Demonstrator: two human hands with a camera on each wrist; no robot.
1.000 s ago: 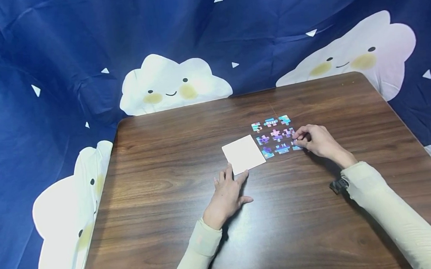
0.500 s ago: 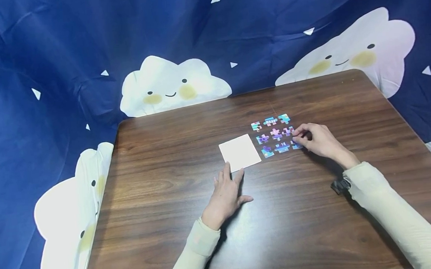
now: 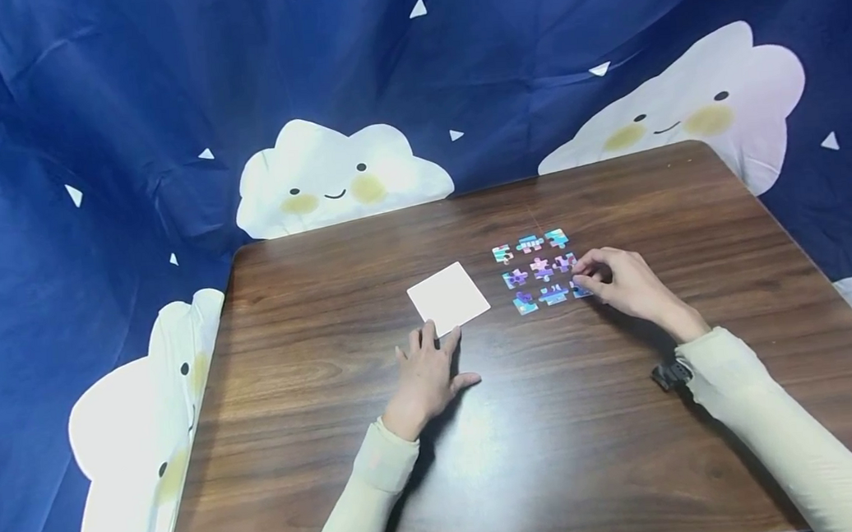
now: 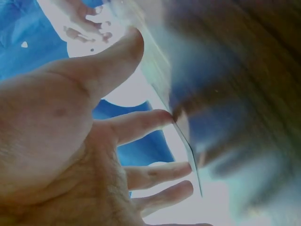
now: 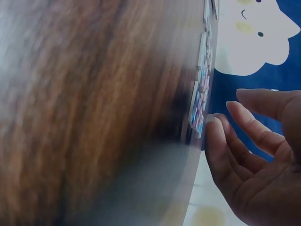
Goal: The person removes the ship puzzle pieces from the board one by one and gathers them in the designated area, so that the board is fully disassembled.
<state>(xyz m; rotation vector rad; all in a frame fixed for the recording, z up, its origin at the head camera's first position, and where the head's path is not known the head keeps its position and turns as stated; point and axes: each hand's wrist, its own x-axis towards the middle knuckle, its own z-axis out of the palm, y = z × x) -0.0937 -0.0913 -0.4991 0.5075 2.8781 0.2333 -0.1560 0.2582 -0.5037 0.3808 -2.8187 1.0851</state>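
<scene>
A white square card (image 3: 448, 298) lies on the dark wooden table (image 3: 557, 438). My left hand (image 3: 427, 366) rests flat just below it, its straight fingers touching the card's near corner; the left wrist view shows the fingers (image 4: 141, 127) against the card's edge (image 4: 187, 146). Right of the card, several shiny holographic puzzle pieces (image 3: 538, 270) lie spaced out in a small grid. My right hand (image 3: 611, 280) rests beside the grid, loosely curved fingertips touching the near-right piece (image 3: 580, 291). In the right wrist view the fingers (image 5: 218, 136) meet the pieces' edge (image 5: 198, 110).
A blue cloth with white smiling clouds (image 3: 330, 174) hangs behind and around the table. A small black wrist strap (image 3: 667, 375) sits at my right cuff. Bare wood stretches across the table's left and near parts.
The white card has slid left, away from the puzzle pieces, with my left hand following it. My right hand has stayed at the near-right piece.
</scene>
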